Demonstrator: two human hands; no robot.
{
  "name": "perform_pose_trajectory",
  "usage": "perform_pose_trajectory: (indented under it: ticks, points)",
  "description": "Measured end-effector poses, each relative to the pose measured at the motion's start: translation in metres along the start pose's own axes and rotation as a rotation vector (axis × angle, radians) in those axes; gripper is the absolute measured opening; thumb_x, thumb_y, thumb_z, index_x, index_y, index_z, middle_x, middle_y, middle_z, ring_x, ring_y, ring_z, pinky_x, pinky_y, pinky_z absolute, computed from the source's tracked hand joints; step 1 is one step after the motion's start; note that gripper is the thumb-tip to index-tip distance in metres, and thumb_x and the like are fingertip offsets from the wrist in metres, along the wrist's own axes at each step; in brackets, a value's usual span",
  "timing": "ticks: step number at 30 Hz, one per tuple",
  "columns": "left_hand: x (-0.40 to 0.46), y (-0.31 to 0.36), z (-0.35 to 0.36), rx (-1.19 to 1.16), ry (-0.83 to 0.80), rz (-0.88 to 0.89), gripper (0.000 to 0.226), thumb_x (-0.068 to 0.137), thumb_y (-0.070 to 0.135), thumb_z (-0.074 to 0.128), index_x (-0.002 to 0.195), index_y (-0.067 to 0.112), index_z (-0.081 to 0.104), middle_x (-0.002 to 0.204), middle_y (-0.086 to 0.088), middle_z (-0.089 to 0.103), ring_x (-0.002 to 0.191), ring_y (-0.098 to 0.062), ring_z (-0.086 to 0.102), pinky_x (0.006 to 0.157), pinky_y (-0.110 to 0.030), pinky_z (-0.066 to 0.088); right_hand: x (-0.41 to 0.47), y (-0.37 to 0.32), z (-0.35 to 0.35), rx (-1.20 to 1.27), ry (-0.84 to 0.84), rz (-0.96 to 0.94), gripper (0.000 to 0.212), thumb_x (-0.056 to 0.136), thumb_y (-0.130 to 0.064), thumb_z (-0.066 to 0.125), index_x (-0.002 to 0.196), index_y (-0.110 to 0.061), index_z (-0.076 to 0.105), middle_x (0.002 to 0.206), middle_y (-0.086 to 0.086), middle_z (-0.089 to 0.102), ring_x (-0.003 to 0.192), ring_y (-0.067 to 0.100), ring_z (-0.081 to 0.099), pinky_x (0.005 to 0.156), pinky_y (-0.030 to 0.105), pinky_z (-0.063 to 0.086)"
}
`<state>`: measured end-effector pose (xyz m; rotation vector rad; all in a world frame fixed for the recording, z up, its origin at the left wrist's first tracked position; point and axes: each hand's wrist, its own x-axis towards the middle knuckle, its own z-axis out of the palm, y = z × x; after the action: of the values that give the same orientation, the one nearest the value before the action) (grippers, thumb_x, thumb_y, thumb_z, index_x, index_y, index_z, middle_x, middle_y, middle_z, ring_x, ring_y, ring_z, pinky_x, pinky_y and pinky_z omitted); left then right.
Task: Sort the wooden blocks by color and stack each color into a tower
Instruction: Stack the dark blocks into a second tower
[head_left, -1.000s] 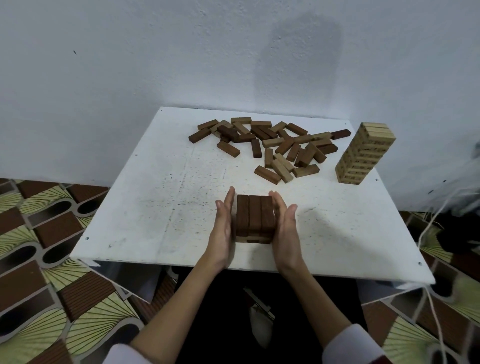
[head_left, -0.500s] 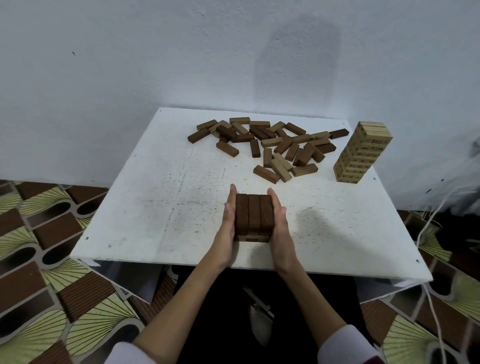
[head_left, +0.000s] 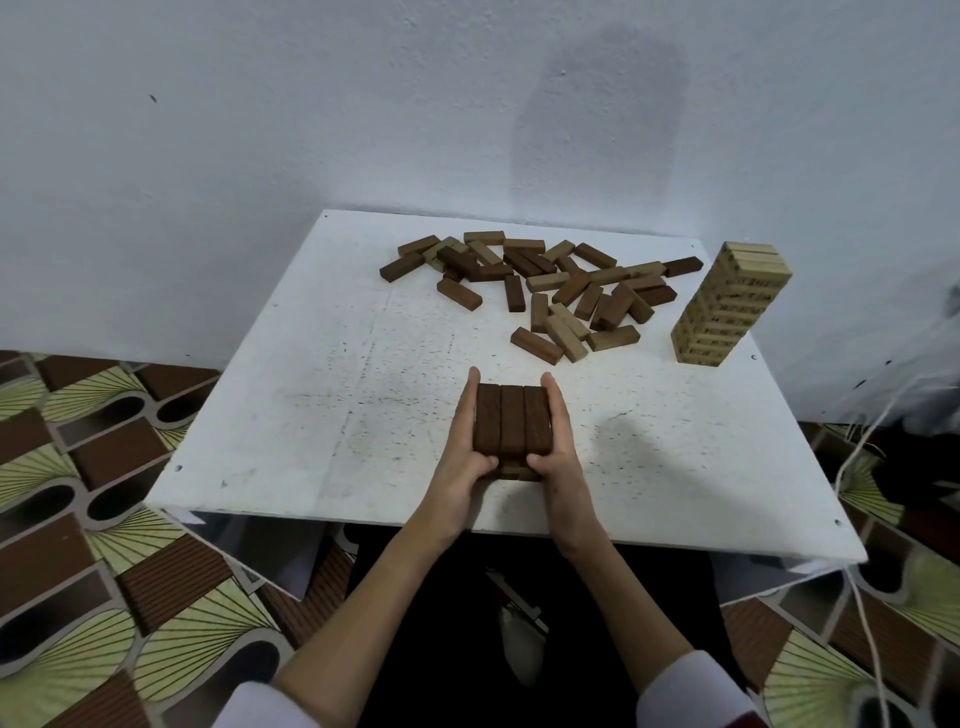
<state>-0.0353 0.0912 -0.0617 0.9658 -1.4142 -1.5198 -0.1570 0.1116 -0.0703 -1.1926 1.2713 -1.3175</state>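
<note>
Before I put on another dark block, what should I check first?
1. Top three blocks of the dark tower lie flush: ok.
2. Left hand and right hand press its sides: ok.
3. Lower layers squared: cannot tell, hands hide them.
4. Dark blocks left in the loose pile: ok.
5. Pile sorted by color: not ok, still mixed.
6. Light tower upright, out of the way: ok.

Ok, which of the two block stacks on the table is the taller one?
The light-wood tower at the table's far right. It stands many layers high, untouched, while the dark stack between the left hand and right hand is only a few layers.
</note>
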Motion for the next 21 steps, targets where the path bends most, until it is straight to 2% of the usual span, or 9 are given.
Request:
perform_pose_trajectory:
  ticks: [2,7,10,11,14,15,18,21]
  points:
    - [-0.0011,-0.0005,0.0002,0.013,-0.007,-0.003,0.089,0.069,0.003,0.037,0.149,0.028,0.009,0.141,0.016,0.026,0.116,0.024,0.037,0.086,-0.003,0.038,-0.0007,-0.0007,0.0004,-0.017,-0.004,-0.002,0.091,0.06,-0.032,0.047,0.146,-0.039,0.019,0.145,0.0,0.031,0.131,0.019,0.036,0.101,0.037,0.044]
    - [-0.0052,0.0007,0.0009,0.023,-0.015,0.006,0.084,0.076,0.007,0.038,0.15,0.031,0.006,0.15,0.009,0.024,0.129,0.008,0.035,0.095,-0.011,0.039,-0.0023,-0.004,0.0014,-0.031,-0.007,0.014,0.092,0.061,-0.023,0.048,0.147,-0.035,0.017,0.144,0.001,0.03,0.13,0.022,0.037,0.1,0.038,0.046]
    - [-0.0053,0.0002,0.0003,0.052,-0.005,0.006,0.082,0.079,0.01,0.04,0.149,0.035,0.007,0.153,0.009,0.021,0.134,0.002,0.032,0.104,-0.019,0.037,-0.0033,-0.0052,0.0022,-0.058,-0.001,0.016,0.093,0.06,-0.028,0.051,0.146,-0.039,0.018,0.144,0.001,0.032,0.13,0.022,0.037,0.104,0.047,0.04]
    - [-0.0053,-0.0002,-0.0001,0.053,-0.005,0.008,0.082,0.079,0.01,0.04,0.149,0.036,0.007,0.153,0.009,0.021,0.135,0.0,0.031,0.107,-0.022,0.036,-0.0036,-0.0056,0.0022,-0.062,-0.001,0.016,0.093,0.06,-0.028,0.051,0.146,-0.038,0.018,0.144,0.001,0.032,0.13,0.02,0.037,0.105,0.045,0.039]
    - [-0.0046,0.0,0.0001,0.058,-0.002,0.008,0.081,0.08,0.009,0.04,0.149,0.035,0.007,0.154,0.008,0.02,0.137,-0.003,0.03,0.107,-0.021,0.036,-0.0031,-0.0064,0.002,-0.064,0.017,0.01,0.088,0.066,-0.018,0.048,0.148,-0.031,0.017,0.143,0.0,0.032,0.128,0.014,0.037,0.097,0.022,0.043]
    - [-0.0044,0.0002,0.0004,0.057,-0.003,0.008,0.081,0.08,0.009,0.041,0.149,0.035,0.007,0.154,0.008,0.02,0.137,-0.003,0.029,0.106,-0.02,0.036,-0.0028,-0.0054,0.0019,-0.056,0.016,0.008,0.087,0.067,-0.018,0.048,0.148,-0.031,0.018,0.143,0.001,0.033,0.128,0.015,0.038,0.094,0.021,0.045]
    - [-0.0049,-0.0002,0.0004,0.069,-0.002,0.012,0.081,0.08,0.011,0.041,0.149,0.034,0.006,0.154,0.008,0.019,0.138,-0.003,0.028,0.107,-0.02,0.034,-0.0034,-0.0053,0.002,-0.038,0.008,0.01,0.089,0.064,-0.028,0.049,0.147,-0.036,0.018,0.142,0.001,0.033,0.127,0.019,0.04,0.095,0.035,0.049]
    - [-0.0051,-0.0004,0.0005,0.062,-0.004,0.012,0.082,0.079,0.011,0.041,0.15,0.032,0.006,0.153,0.009,0.02,0.137,-0.002,0.028,0.107,-0.019,0.034,-0.0032,-0.0053,0.0018,-0.041,0.009,0.018,0.085,0.069,-0.019,0.047,0.147,-0.034,0.017,0.142,-0.001,0.032,0.128,0.02,0.04,0.095,0.036,0.049]
